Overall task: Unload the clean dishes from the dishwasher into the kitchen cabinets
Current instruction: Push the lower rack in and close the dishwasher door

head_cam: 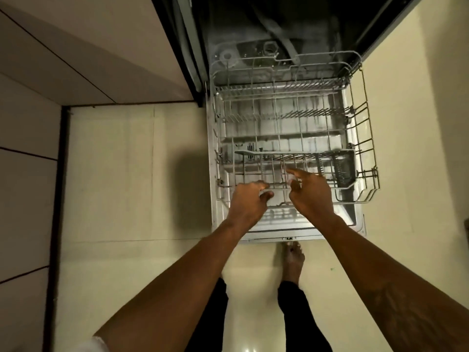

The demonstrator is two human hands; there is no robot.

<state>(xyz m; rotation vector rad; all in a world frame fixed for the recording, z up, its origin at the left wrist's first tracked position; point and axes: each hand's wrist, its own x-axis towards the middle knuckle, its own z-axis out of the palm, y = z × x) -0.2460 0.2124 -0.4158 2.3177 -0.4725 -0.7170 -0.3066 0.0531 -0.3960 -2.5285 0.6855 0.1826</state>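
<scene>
- Dishwasher (279, 26) stands open, with its door (279, 224) let down under the pulled-out rack (299, 114), nearest the person.
- Left hand (250, 201) is at the rack's front edge, fingers curled round the front wire.
- Right hand (311, 194) hovers just beside it over the rack's front, forefinger out, thumb apart, holding nothing.
- Basket (344, 168) sits in the rack's front right corner and looks empty.
- No dishes show in the rack, so unloading seems done. Sliding the rack in and shutting the door probably remain.
</scene>
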